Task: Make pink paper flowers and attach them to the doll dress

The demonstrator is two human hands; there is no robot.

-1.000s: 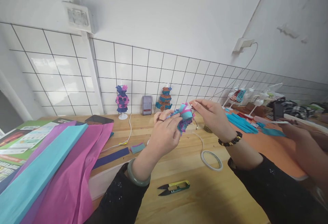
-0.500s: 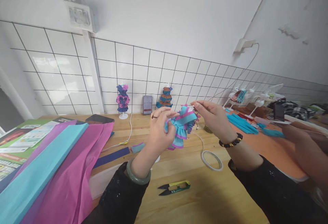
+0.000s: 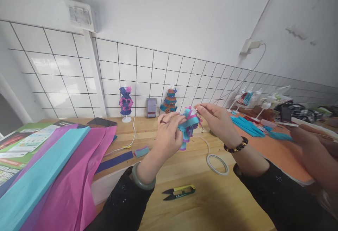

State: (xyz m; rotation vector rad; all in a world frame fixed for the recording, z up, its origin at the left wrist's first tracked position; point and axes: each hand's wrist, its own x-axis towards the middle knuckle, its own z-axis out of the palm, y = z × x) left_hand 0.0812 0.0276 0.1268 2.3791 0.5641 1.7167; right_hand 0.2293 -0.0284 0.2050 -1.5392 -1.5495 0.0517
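Note:
Between my hands, above the table, is a small doll dress (image 3: 190,120) in turquoise crepe paper with purple trim and ruffles. My left hand (image 3: 169,134) is closed on its left side, hiding part of the skirt. The fingers of my right hand (image 3: 215,120) pinch the top of the dress form inside it, near the white neck. Below, on the table, lie yellow-and-green thread snips (image 3: 179,191) with dark blades. A roll of thin white double-sided tape (image 3: 217,164) lies to the right, its loose end running up toward the dress.
Pink, turquoise and purple paper sheets (image 3: 66,167) cover the left side. Dark blue (image 3: 114,161) and turquoise (image 3: 142,151) strips lie nearby. Two dressed mini forms (image 3: 126,100) (image 3: 170,100) and a phone (image 3: 151,107) stand by the wall. At right, another person's hand (image 3: 306,136) is over an orange mat (image 3: 274,153).
My left hand has moved slightly right and turned over the dress, covering more of its skirt. The dress has turned a little. My right hand keeps its pinch at the top.

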